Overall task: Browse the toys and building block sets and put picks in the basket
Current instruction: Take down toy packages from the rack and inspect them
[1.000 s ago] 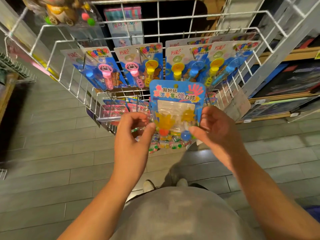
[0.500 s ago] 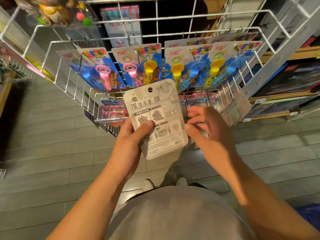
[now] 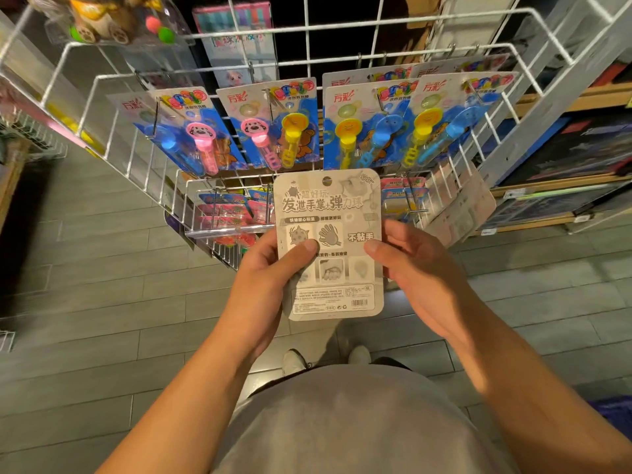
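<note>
Flipped since a second ago: toy card [image 3: 330, 246] then showed its blue printed front with yellow and orange toys in the blister, now its grey back faces the camera. Half a second ago it was already reversed but tilted; now it stands upright and squarer. Right hand [image 3: 415, 278], then hovering just beside the edge, has closed in on the right edge.

Card look: rounded corners, round hang hole at top, grey Chinese lettering, small hand and spiky-ball drawings, fine print block and barcode at the bottom.

Position: held in front of the person's chest, above the grey plank floor [image 3: 102, 302] and just before the white wire rack [image 3: 113, 107], where carded bubble wands [image 3: 273, 131] in pink, yellow and blue hang on hooks.

Left hand [image 3: 265, 285] grips the card's left edge, thumb pressed across the face, fingers curled behind. Right hand: thumb tip on the card's right side, fingers curled behind the edge, a light pinch. Both hands clamped on the card, one per side.
</note>
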